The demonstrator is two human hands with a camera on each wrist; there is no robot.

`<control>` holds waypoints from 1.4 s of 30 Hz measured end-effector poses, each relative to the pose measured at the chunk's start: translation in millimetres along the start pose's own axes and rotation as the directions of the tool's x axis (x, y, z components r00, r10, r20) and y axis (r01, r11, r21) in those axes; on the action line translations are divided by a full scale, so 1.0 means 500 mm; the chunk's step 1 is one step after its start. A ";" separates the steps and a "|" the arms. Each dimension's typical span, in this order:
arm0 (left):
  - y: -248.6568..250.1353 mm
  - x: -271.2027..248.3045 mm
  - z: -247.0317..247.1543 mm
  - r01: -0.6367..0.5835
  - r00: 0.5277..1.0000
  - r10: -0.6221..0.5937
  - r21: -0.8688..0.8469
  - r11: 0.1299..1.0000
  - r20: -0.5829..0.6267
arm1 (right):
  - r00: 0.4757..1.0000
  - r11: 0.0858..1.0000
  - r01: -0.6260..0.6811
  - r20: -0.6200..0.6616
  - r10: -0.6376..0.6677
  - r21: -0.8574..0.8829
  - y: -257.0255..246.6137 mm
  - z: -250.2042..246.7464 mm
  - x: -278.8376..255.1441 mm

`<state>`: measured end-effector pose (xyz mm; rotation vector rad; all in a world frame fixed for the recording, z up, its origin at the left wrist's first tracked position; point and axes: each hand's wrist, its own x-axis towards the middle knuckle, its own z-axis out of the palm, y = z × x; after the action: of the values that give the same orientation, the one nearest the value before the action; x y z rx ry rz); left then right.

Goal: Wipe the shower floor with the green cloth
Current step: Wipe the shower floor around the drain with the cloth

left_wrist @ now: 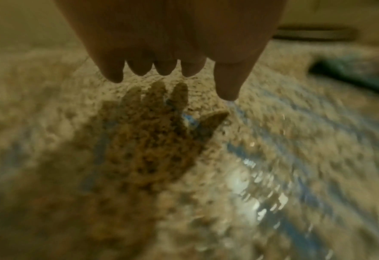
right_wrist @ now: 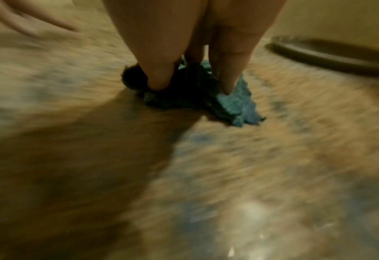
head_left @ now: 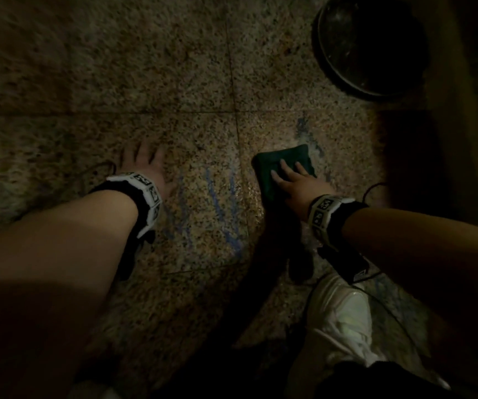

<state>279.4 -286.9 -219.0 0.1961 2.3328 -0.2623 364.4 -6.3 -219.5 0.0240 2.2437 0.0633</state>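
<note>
Where the head view looks straight down, a white-trousered knee (head_left: 344, 321) sits nearest the camera, with the speckled stone shower floor (head_left: 174, 82) spreading out beyond it. Two bare forearms reach forward, each carrying one wrist band (head_left: 142, 197) with black-and-white markers. The left hand (head_left: 145, 168) lies over the floor with its fingers straight and spread, holding nothing; its wrist view adds a hand-shaped shadow (left_wrist: 148, 137) on the wet, glinting stone under the fingertips (left_wrist: 228, 88), so whether the palm touches the floor cannot be told. To its right, well apart, the right hand (head_left: 298, 185) presses down on one green cloth (head_left: 278, 165), fingers extended and only lightly bent across its top. The head view shows that cloth as a folded pad; the right wrist view shows a rumpled teal edge (right_wrist: 239, 109) sticking out past the fingers (right_wrist: 161, 75). Blue streaks (head_left: 217, 203) mark the floor between the two hands, and another smear runs beyond the cloth. Grout lines cross beyond the hands, dividing the floor into slabs. At the far right corner stands one dark round basin (head_left: 370, 44), beside a shadowed wall edge. The floor's far left stretch lies open.
</note>
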 end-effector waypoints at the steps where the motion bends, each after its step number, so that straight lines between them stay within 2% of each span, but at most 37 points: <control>1: -0.003 0.003 0.005 -0.011 1.000 0.010 -0.035 0.999 -0.014 | 1.000 1.000 0.005 0.003 -0.005 0.010 -0.019 0.008 -0.007; 6: -0.017 0.006 0.050 -0.012 1.000 0.012 -0.068 0.998 -0.007 | 0.996 0.993 -0.063 -0.049 0.068 0.097 -0.070 0.016 0.000; 10: -0.021 0.006 0.054 -0.029 1.000 0.029 -0.075 0.997 -0.011 | 0.990 0.986 -0.068 -0.110 0.086 0.155 -0.092 -0.045 0.049; 13: -0.022 0.006 0.054 -0.032 0.999 0.032 -0.072 0.997 -0.003 | 0.990 0.973 -0.076 -0.099 0.099 0.217 -0.106 -0.079 0.079; 17: -0.025 0.001 0.054 -0.053 0.999 0.052 -0.092 0.994 -0.009 | 0.985 0.975 -0.106 -0.114 0.130 0.195 -0.112 -0.066 0.075; 23: -0.028 0.002 0.057 -0.077 0.997 0.073 -0.119 0.990 -0.039 | 0.997 0.997 -0.018 -0.070 0.023 0.078 -0.167 -0.005 0.001; 25: -0.032 0.001 0.057 -0.087 0.996 0.082 -0.123 0.989 -0.045 | 0.998 0.996 0.040 -0.045 -0.036 0.085 -0.194 0.024 -0.025; 28: -0.037 -0.002 0.063 -0.120 0.992 0.113 -0.127 0.985 -0.063 | 0.998 0.991 0.034 -0.052 -0.028 0.130 -0.214 0.039 -0.040; 31: -0.049 -0.001 0.073 -0.148 0.987 0.138 -0.121 0.982 -0.084 | 0.996 0.992 0.021 -0.089 -0.010 0.123 -0.221 0.022 -0.022; 37: -0.066 -0.005 0.078 -0.200 0.978 0.193 -0.093 0.975 -0.083 | 0.998 0.986 0.014 -0.068 -0.003 0.168 -0.238 -0.089 0.042; 42: -0.070 -0.011 0.072 -0.191 0.981 0.188 -0.064 0.980 -0.044 | 1.000 0.981 -0.009 -0.022 0.013 0.192 -0.248 -0.100 0.047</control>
<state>300.3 -330.0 -235.3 0.3899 2.3362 -0.0851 311.0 -131.3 -213.5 0.1406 2.2655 -0.1485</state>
